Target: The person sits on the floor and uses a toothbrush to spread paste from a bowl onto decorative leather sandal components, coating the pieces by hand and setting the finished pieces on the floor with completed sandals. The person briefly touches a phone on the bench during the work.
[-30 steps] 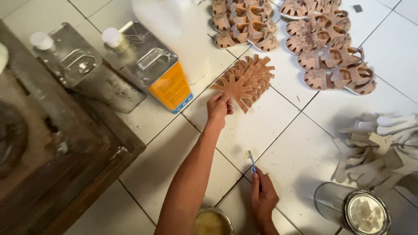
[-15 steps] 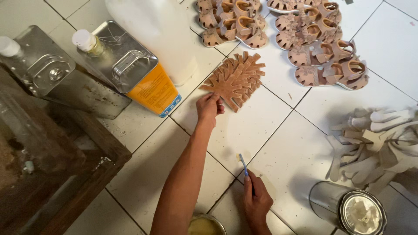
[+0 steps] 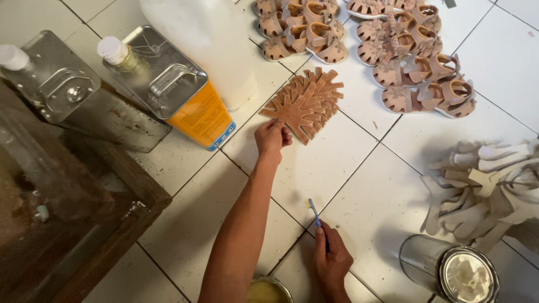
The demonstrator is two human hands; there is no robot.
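Orange-sided metal can (image 3: 185,95) at left on the white tiled floor (image 3: 359,185). Left hand (image 3: 271,137) outstretched, fingertips pinching the near edge of a fanned stack of tan leather cut-outs (image 3: 306,102). Right hand (image 3: 331,259) closed around a blue-handled brush (image 3: 315,214). Small sandals (image 3: 393,50) beyond; open tin (image 3: 457,275) at right.

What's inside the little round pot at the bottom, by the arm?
The pot holds something yellowish, maybe glue. The picture's edge cuts it off, so how much is hidden. The right hand beside it holds a brush.
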